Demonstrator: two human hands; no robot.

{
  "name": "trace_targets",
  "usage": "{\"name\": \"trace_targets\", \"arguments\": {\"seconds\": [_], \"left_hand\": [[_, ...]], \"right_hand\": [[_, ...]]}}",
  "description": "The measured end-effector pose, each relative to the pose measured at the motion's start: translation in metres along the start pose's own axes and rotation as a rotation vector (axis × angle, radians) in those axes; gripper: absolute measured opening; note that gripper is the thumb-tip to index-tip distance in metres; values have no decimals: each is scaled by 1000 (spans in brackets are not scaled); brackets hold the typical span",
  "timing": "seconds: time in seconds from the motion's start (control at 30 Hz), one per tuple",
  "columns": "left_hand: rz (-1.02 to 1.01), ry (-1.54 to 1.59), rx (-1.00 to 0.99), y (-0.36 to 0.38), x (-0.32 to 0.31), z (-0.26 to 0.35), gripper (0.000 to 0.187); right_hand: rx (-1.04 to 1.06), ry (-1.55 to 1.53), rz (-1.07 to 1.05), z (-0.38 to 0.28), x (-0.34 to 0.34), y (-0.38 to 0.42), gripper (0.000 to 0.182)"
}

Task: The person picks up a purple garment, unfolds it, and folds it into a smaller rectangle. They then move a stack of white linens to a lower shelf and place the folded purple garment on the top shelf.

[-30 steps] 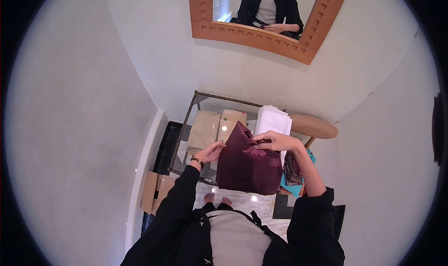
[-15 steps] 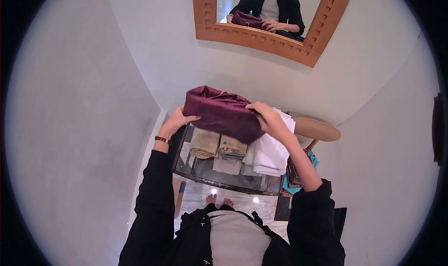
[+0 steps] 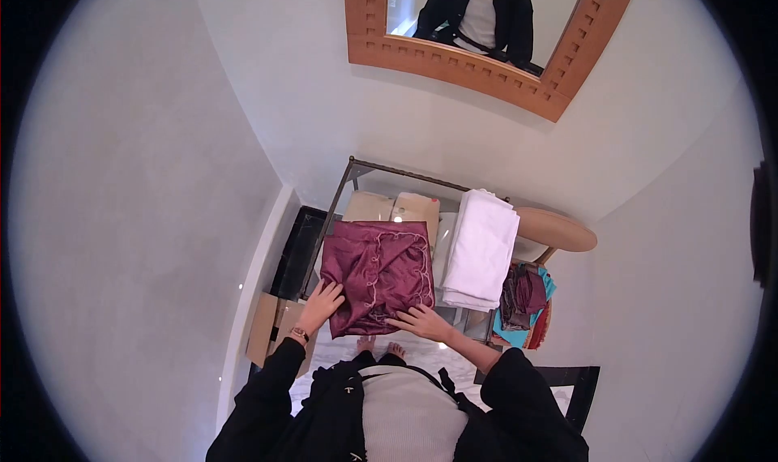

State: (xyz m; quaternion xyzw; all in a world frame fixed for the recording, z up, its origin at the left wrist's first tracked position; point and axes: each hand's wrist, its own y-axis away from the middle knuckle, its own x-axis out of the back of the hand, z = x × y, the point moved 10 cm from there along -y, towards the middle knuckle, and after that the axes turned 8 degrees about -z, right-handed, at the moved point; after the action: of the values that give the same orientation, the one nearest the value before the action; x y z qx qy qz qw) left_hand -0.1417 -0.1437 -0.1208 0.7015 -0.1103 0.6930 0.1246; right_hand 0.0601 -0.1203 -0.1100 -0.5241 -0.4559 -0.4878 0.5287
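A folded maroon satin cloth (image 3: 389,280) with pale scalloped embroidery lies on the glass-topped table, its near edge towards me. At its lower left edge rests my left hand (image 3: 322,305), fingers spread over the fabric and thumb hidden. My right hand (image 3: 421,322) lies on the near right part of the cloth with its fingers stretched out. Just right of the cloth sits a stack of folded white cloth (image 3: 482,247). Beige folded items (image 3: 415,207) show beyond the maroon cloth, partly covered by it.
A wood-framed mirror (image 3: 454,77) hangs on the wall ahead. Right of the table stand a tan rounded seat or panel (image 3: 555,228) and a pile of coloured fabrics (image 3: 523,300). A cardboard box (image 3: 263,328) is at the lower left, near the wall.
The maroon cloth, held up between both hands before, now lies flat on the table with its embroidered side up. Both hands have come down towards me, and their fingers have spread out.
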Motion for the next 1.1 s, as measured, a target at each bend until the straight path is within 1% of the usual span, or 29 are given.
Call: {"name": "trace_targets", "arguments": {"seconds": [0.07, 0.1, 0.2, 0.27, 0.3, 0.33, 0.37, 0.43, 0.47, 0.53, 0.57, 0.67, 0.7, 0.77, 0.8, 0.9, 1.0, 1.03, 1.1], "left_hand": [[-25, -11, 41, 6, -5, 1, 28], [-43, 2, 67, 8, -6, 0, 32], [-31, -81, 127, 10, -3, 3, 31], [-76, 10, 174, 7, -9, 6, 37], [-100, 55, 197, 4, -12, 10, 40], [-77, 215, 215, 0, -7, 15, 43], [-53, 376, 233, -4, -2, 21, 46], [-19, 727, 242, -15, 22, 37, 56], [-42, 667, 161, -20, 25, 50, 55], [-83, 545, -2, -29, 29, 74, 53], [-120, 434, -52, -30, 23, 86, 50], [-152, 430, -78, -27, 8, 100, 50], [-178, 444, -76, -27, 8, 101, 54], [-110, 494, -66, -23, 21, 96, 64], [-75, 518, -58, -20, 27, 92, 70], [-133, 275, -61, -2, 16, 79, 84], [-322, 75, 11, 16, -6, 63, 86], [-303, 70, 45, 21, -8, 58, 78], [-175, -69, 70, 30, -27, 51, 73]], "right_hand": [[-86, -36, -26, -3, -16, 3, 63], [-171, -93, -13, 1, -11, 1, 63], [-349, -115, 33, 10, -12, 3, 63], [-422, -119, -5, 17, -15, 7, 69], [-472, -135, -10, 23, -6, 9, 72], [-524, -153, -16, 28, 1, 11, 74], [-553, -205, -30, 32, 2, 14, 83], [-549, -289, -61, 35, -11, 19, 86], [-550, -329, -76, 36, -17, 22, 87], [-538, -353, -42, 37, -15, 26, 93], [-529, -366, -24, 37, -14, 26, 95], [-463, -216, -80, 30, 19, 14, 99], [-420, -195, -109, 29, 25, 9, 100], [-335, -151, -168, 26, 31, 2, 101], [-335, -149, -169, 27, 30, 2, 101], [-337, -176, -169, 31, 16, 4, 100], [-360, -275, -162, 34, -6, 9, 99], [-371, -311, -157, 35, -13, 11, 98], [-387, -334, -153, 37, -17, 14, 97]]}}
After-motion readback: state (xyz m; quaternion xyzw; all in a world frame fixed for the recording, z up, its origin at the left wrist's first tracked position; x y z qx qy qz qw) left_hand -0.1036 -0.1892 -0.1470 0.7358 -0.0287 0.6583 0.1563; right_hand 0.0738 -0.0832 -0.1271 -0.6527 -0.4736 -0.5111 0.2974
